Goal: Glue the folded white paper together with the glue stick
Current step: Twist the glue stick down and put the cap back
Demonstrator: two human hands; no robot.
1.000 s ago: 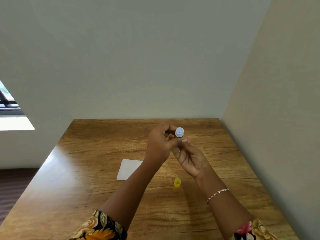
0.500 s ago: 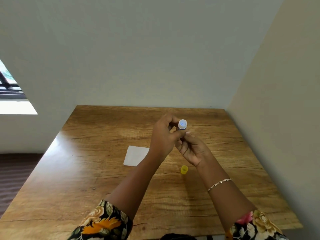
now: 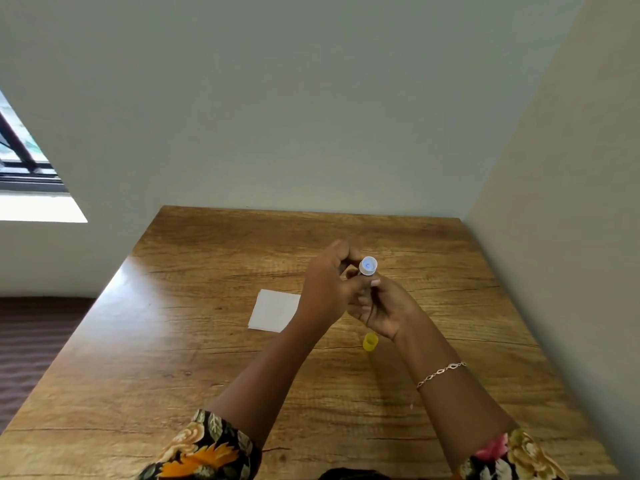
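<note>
Head view: both hands seemingly closed around glue stick.

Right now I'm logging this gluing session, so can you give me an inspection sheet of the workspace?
Surface: wooden table, pushed into a wall corner, glare on its left part.
Job's things: folded white paper flat on the table; glue stick held above it, open end towards the camera; yellow cap off, on the table.
Clutter: nothing seen.
Grippers: left hand and right hand both grip the glue stick.
Cables: nothing seen.
Surroundings: plain walls; window at left; bracelet on right wrist.
</note>
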